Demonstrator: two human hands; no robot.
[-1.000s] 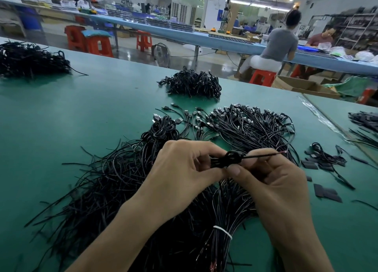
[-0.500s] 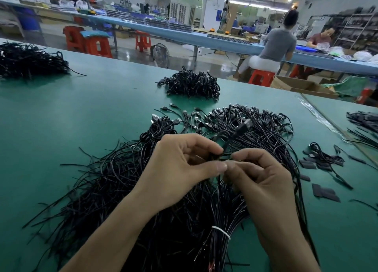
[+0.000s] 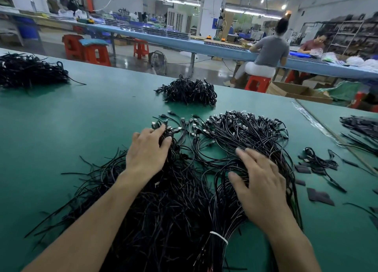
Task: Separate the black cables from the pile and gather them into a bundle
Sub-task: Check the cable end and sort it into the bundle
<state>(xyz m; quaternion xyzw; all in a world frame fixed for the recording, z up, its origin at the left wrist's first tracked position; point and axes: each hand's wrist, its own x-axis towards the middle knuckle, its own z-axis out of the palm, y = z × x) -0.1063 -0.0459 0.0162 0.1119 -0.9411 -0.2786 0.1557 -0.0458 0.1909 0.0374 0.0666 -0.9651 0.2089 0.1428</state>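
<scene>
At eleven o'clock in the pile, the left hand clutched thin black cables, probably limp, best taken near plugs; the right hand lay grip wide.

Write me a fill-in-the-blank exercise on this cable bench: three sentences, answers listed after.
1. The table under the cable pile is ____ in colour.
2. A tie of ____ colour binds strands at the pile's near end.
3. The left hand and right hand are both on the pile; the one nearer the tie is the ____ hand.
Missing words: green; white; right.
</scene>
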